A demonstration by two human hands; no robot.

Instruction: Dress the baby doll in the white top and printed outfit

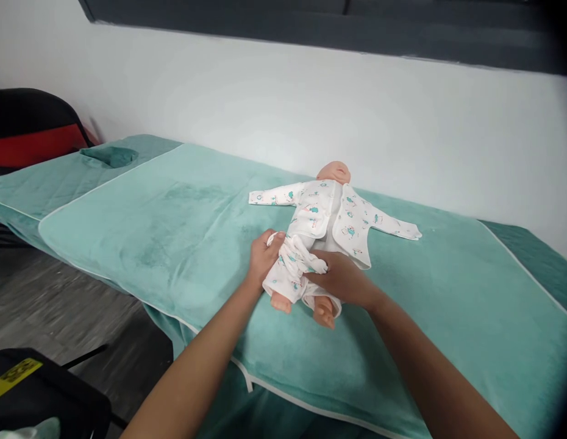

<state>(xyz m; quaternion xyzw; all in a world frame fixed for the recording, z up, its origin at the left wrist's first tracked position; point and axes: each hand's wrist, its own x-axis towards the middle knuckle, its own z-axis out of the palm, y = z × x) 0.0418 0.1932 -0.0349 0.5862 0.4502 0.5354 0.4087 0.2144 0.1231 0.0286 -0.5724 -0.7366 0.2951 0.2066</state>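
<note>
A baby doll (335, 172) lies on its back on a teal towel (174, 225), head toward the wall. It wears a white printed jacket (327, 213), open at the front, sleeves spread out. My left hand (261, 257) is closed on the waistband of the matching white trousers (290, 271) at the doll's hip. My right hand (341, 277) grips the trousers on the other side, fingers pinched on the fabric. Two bare doll feet (324, 314) stick out below.
The towel covers a teal padded table (59, 177) with a face hole (110, 155) at the far left end, set against a white wall. A black and red chair (32, 131) stands at left. A dark case (32, 390) sits on the floor, lower left.
</note>
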